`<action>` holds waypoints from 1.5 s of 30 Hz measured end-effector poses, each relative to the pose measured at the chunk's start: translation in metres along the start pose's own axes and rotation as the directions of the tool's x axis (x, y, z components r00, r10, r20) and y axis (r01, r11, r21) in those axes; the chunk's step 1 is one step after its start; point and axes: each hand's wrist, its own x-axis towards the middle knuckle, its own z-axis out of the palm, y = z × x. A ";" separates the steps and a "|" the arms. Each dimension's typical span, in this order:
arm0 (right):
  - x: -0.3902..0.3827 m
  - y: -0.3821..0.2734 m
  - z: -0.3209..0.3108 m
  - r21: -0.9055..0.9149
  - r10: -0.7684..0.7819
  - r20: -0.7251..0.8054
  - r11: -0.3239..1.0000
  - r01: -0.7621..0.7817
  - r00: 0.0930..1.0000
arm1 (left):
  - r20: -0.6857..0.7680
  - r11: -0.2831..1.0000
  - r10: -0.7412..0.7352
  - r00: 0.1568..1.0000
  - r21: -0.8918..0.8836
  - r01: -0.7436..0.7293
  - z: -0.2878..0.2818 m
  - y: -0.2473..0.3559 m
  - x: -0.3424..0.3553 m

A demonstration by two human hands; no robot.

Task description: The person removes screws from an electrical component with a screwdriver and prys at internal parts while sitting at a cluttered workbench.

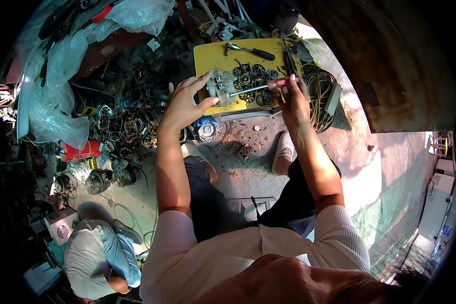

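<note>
My left hand (187,101) grips a small pale metal motor part (221,87) over the yellow board (213,54). My right hand (292,96) holds a screwdriver (261,87) with a red handle, its shaft pointing left into the part. Several dark round gear-like pieces (251,81) lie on the board beside the part. A ratchet wrench (248,49) with a black handle rests at the board's far edge.
A heap of motor cores and metal parts (126,121) fills the ground on the left, under clear plastic sheeting (61,86). A coiled cable (319,91) lies right of the board. A red canister (83,150) lies at left. Another person (96,258) crouches at lower left.
</note>
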 end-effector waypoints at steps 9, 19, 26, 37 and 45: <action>-0.002 0.005 0.006 0.054 -0.019 -0.024 0.998 0.020 1.000 | 0.011 0.999 -0.013 1.000 0.039 0.012 0.000 -0.002 0.001; 0.006 0.015 -0.002 0.131 -0.103 0.051 0.987 0.095 0.993 | 0.017 1.000 0.008 1.000 0.013 -0.008 -0.001 -0.001 0.000; 0.003 0.011 -0.005 0.082 -0.026 -0.006 0.996 0.027 1.000 | 0.001 1.000 0.006 1.000 0.019 -0.007 -0.002 0.001 -0.002; -0.002 0.009 0.004 0.031 -0.010 -0.035 0.999 0.011 0.999 | 0.025 0.998 -0.002 1.000 0.058 0.000 -0.003 0.002 0.000; -0.001 0.012 0.004 0.100 -0.020 -0.046 0.995 0.024 0.999 | 0.016 0.999 0.018 1.000 0.029 -0.018 0.000 -0.003 -0.001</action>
